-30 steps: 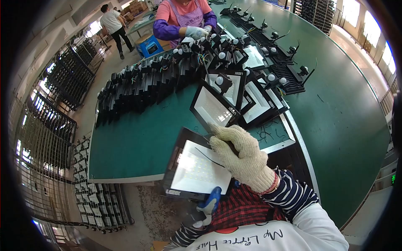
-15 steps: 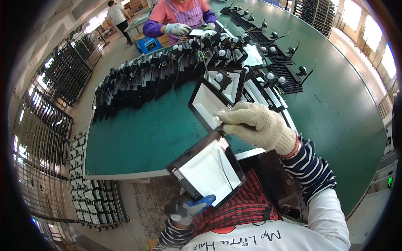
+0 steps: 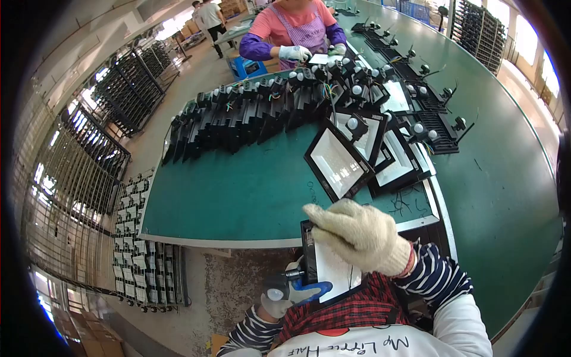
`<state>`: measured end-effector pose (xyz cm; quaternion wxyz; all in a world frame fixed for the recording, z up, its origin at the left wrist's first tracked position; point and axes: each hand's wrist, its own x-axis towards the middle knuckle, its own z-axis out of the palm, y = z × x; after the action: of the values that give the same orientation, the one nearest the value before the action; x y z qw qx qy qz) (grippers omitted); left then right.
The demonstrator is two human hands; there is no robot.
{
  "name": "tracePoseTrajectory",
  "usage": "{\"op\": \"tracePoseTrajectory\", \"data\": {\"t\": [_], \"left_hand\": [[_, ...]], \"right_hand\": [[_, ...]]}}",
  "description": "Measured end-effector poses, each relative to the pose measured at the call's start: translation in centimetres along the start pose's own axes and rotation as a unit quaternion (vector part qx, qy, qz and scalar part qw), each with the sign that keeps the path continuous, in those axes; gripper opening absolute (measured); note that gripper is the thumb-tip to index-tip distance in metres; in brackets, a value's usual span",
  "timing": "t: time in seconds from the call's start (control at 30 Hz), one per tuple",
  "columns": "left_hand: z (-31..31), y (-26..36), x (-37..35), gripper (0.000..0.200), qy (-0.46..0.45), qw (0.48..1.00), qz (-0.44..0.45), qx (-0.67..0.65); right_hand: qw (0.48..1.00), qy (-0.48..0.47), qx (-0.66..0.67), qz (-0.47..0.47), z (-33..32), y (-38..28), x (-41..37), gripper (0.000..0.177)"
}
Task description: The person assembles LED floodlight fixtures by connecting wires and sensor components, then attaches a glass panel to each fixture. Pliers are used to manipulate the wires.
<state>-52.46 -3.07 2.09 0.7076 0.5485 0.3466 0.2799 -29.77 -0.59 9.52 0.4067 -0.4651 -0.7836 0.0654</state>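
Observation:
My left hand [image 3: 291, 296], in a grey glove with blue fingertips, grips the lower left edge of a floodlight [image 3: 333, 271] with a black frame and white face. The light is tilted in front of my lap, and a round white sensor [image 3: 275, 294] sticks out beside that hand. My right hand [image 3: 364, 237], in a cream knitted glove, is over the light's upper part and covers much of it. Its fingers are pressed together; what they hold, if anything, is hidden. Just beyond lies another floodlight [image 3: 338, 165] on the green table, face up.
Floodlights with sensors [image 3: 238, 113] stand in a long row across the green table [image 3: 220, 202]. More lights [image 3: 397, 157] overlap at the right edge. Across the table a person in a purple apron [image 3: 300, 33] handles a light. Racks [image 3: 128, 89] stand at left.
The floodlight in my left hand has turned more upright and shifted right. My right hand has moved from its top corner down over its face. The view has swung left.

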Motion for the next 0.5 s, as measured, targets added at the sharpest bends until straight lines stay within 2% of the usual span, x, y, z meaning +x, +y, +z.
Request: {"op": "tracePoseTrajectory", "data": {"t": [0.1,0.13,0.17,0.23,0.27,0.3,0.33,0.37,0.4,0.47,0.5], "left_hand": [[-0.2,-0.5,0.1,0.061,0.018,0.998,0.02,-0.049],[-0.8,-1.0,0.2,0.06,0.029,0.996,0.04,-0.072],[-1.4,-1.8,0.4,0.059,0.039,0.993,0.06,-0.095],[-3.4,-3.6,0.4,0.046,0.047,0.979,0.169,0.1],[-3.8,-3.3,-0.2,0.041,0.059,0.96,0.213,0.172],[-4.3,-3.7,-0.3,0.034,0.087,0.957,0.223,0.16],[-4.8,-3.7,-0.4,0.03,0.123,0.959,0.224,0.12],[-5.3,-3.5,-0.2,0.028,0.156,0.962,0.214,0.067],[-5.5,-3.4,0.1,0.03,0.178,0.964,0.198,0.009],[-5.7,-2.3,1.3,0.042,0.212,0.958,0.101,-0.165],[-5.2,-1.5,1.3,0.05,0.194,0.956,0.1,-0.196]], "right_hand": [[0.994,-0.058,-0.051,-0.074,1.2,-0.3,-1.0,0.045],[0.983,-0.15,-0.066,-0.079,0.8,-0.8,-1.4,0.047],[0.978,-0.189,-0.006,-0.091,0.2,-1.3,-1.3,0.047],[0.973,-0.198,0.078,-0.088,-0.9,-0.8,-1.7,0.042],[0.973,-0.138,0.184,-0.035,-0.8,0.9,-2.3,0.039],[0.955,-0.075,0.285,0.022,-0.9,1.9,-2.4,0.036],[0.931,0.006,0.316,0.185,-1.2,1.7,-2.6,0.035],[0.853,-0.005,0.38,0.357,-3.1,1.7,-1.5,0.037],[0.862,0.053,0.392,0.318,-2.5,2.9,-1.7,0.038],[0.871,-0.01,0.368,0.326,-4.0,3.1,-1.6,0.039],[0.872,-0.037,0.376,0.311,-4.1,3.0,-1.5,0.04]]}}
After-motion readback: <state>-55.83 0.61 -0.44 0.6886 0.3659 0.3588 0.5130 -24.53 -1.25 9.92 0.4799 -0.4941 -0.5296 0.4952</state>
